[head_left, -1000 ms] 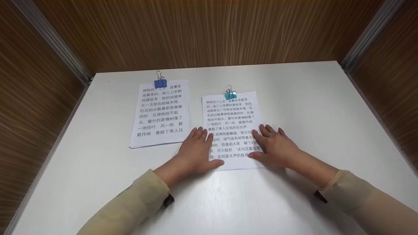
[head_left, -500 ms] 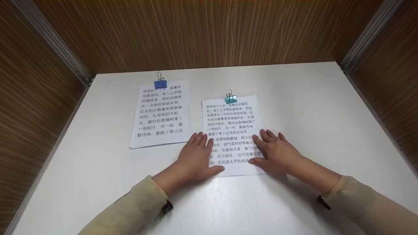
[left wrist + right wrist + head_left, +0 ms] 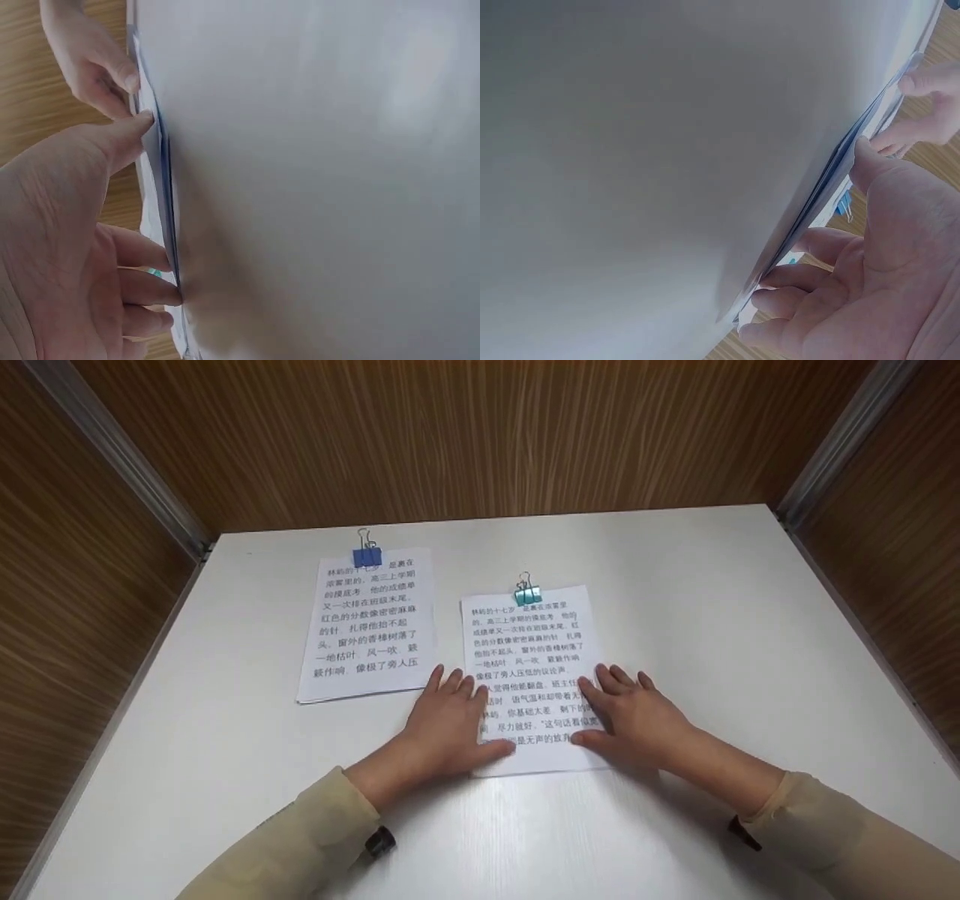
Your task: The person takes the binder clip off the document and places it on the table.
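In the head view a stack of printed sheets (image 3: 529, 660) lies on the white table, a teal binder clip (image 3: 528, 595) on its top edge. My left hand (image 3: 446, 727) rests along its left edge, fingers extended, thumb over the lower left corner. On the opposite edge lies my right hand (image 3: 637, 716), its fingers spread and its thumb on the paper. The left wrist view shows the left hand's fingers (image 3: 146, 289) touching the stack's side from close by. From the right wrist, the right hand's fingers (image 3: 787, 277) meet the sheet edges (image 3: 817, 191) too.
A second stack of printed sheets (image 3: 367, 622) lies left of the first, with a blue binder clip (image 3: 367, 556) at its top. Wood-grain panels (image 3: 480, 435) stand behind the white table (image 3: 712, 570) and at both sides.
The teal-clipped stack has slid a little toward me, with both hands moving along on its edges. The blue-clipped stack stays almost where it was.
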The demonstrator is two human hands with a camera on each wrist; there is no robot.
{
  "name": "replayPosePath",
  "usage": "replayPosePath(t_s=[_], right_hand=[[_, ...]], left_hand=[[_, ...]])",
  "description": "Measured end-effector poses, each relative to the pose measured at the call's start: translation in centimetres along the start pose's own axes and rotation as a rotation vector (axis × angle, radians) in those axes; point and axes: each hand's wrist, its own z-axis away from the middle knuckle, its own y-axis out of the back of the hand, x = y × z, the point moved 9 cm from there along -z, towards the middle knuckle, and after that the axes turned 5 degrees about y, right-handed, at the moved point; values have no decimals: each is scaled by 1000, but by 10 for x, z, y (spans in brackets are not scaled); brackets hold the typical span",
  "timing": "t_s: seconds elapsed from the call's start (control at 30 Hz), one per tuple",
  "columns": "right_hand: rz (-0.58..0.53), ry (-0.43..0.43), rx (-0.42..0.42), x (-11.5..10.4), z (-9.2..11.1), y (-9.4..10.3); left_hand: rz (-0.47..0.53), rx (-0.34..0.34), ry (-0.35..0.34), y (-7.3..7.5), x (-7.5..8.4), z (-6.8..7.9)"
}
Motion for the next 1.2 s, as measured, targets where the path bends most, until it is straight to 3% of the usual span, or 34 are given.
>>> replayPosePath(t_s=[0.23,0.4,0.57,0.73,1.2], right_hand=[[-10,6,-2,1,0,-1],[-14,4,-6,-1,0,-3],[-25,-2,-13,-3,1,-6],[-21,1,-11,-5,3,-6],[-18,-4,-24,-4,3,-8]], left_hand=[[30,119,44,34,-24,-35],[122,139,84,46,-55,-64],[225,94,117,40,-78,-85],[278,61,121,31,-90,-98],[399,17,144,13,-93,-105]])
